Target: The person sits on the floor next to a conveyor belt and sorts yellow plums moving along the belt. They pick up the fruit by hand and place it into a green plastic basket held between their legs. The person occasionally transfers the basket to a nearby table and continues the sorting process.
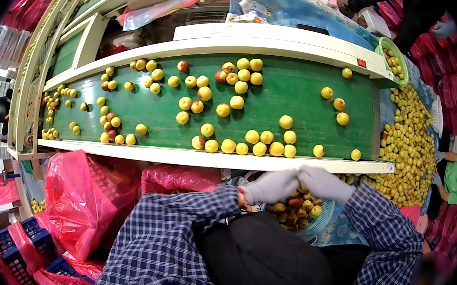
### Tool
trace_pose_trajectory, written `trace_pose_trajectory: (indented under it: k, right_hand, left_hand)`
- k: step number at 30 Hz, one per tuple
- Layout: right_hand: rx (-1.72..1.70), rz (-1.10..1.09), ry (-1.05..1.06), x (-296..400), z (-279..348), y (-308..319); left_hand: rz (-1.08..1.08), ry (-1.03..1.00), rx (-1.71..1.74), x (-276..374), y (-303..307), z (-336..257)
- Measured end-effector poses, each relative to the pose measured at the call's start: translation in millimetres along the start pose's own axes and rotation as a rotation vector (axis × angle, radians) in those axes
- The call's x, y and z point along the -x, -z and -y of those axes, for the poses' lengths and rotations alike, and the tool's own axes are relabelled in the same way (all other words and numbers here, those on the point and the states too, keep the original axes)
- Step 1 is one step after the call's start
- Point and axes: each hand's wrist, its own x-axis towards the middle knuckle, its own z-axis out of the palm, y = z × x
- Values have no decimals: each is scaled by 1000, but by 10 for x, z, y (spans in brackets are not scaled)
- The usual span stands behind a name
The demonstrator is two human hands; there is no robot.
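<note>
My left hand, in a pale knitted glove, is at the near rail of the conveyor, its fingers close to those of the other hand. My right hand, gloved alike, reaches over a blue plastic basket of yellow and brown jujubes. The fingertips of both hands meet or overlap, and whether they hold a fruit between them cannot be seen. Beyond the hands, yellow-green jujubes with some reddish-brown ones lie scattered and in small clusters on the green conveyor belt.
The white near rail edges the belt. Pink plastic bags and blue crates stand at lower left. A large pile of jujubes lies past the belt's right end, near a green basket. A person in green works at far right.
</note>
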Motion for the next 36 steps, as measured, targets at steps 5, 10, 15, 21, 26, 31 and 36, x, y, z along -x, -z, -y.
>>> trace_pose_trajectory:
  k: [5, 10, 15, 21, 26, 31, 36]
  right_hand:
    - [64, -31, -243, 547, -770, -358]
    - [262, -297, 112, 488, -280, -226]
    - [295, -663, 591, -366, 501, 155]
    - [502, -859, 477, -1898, 1563, 609]
    - [630, -824, 229, -2285, 1569, 218]
    - [759, -909, 316, -2223, 1164, 83]
    - [777, -856, 361, -2158, 962, 268]
  left_hand:
    - [147, -94, -175, -150, -91, -308]
    - [-877, -8, -961, -14, 1330, 116]
    - [-651, 279, -1023, -78, 1764, 678]
    - [-591, 372, -895, -358, 1523, 501]
    - [-619, 451, -799, -353, 1585, 591]
    - [-650, 201, -694, -8, 1607, 488]
    - [-250, -145, -435, 294, 1069, -167]
